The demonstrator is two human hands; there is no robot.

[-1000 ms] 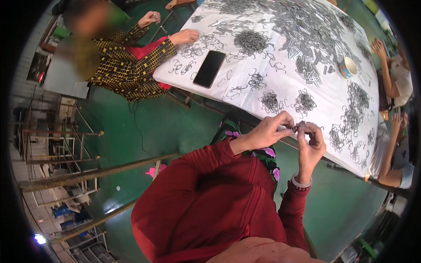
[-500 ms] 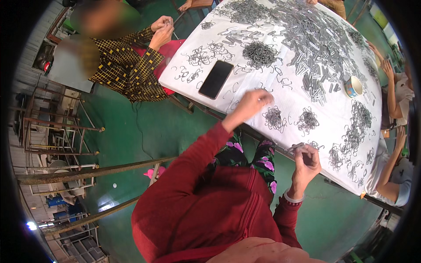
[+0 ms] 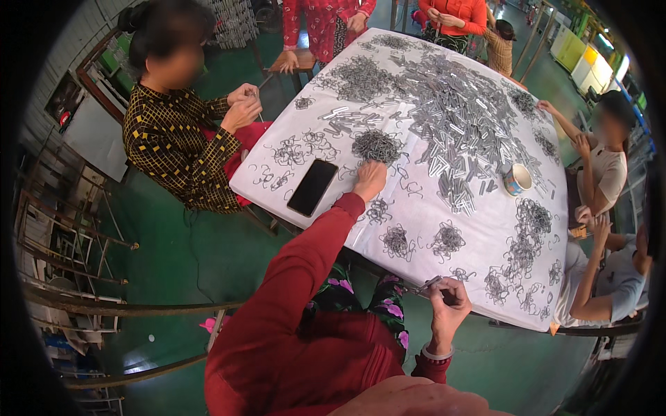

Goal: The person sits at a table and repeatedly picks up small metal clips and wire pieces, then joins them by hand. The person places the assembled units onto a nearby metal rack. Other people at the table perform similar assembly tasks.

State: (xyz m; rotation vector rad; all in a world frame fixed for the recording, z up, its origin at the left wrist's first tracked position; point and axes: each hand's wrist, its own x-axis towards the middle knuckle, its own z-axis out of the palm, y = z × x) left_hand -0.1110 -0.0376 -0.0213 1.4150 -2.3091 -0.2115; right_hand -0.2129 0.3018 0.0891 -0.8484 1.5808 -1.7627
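Observation:
My left hand [image 3: 371, 182] reaches over the white-covered table [image 3: 347, 156], fingertips at the near edge of a dense pile of dark bent wire hooks [image 3: 376, 144]. Its fingers are partly hidden, so a hold on any hook cannot be made out. Close to the table's near edge, my right hand [image 3: 449, 310] is closed with thumb and fingers around a small grey metal strip [image 3: 431, 283]. Just beyond it lie two small heaps of wire pieces, a left heap [image 3: 396, 242] and a right heap [image 3: 447, 239].
A black phone [image 3: 313, 188] lies left of my left arm. Many grey metal strips [image 3: 451, 132] cover the table's middle, with a paper cup [image 3: 517, 180] beside them. A person in a checked shirt [image 3: 166, 152] sits at the left; several other people are around the table.
My left hand has moved forward to the dense wire pile. My right hand still grips the metal strip. The view has tilted up, showing more people at the far side.

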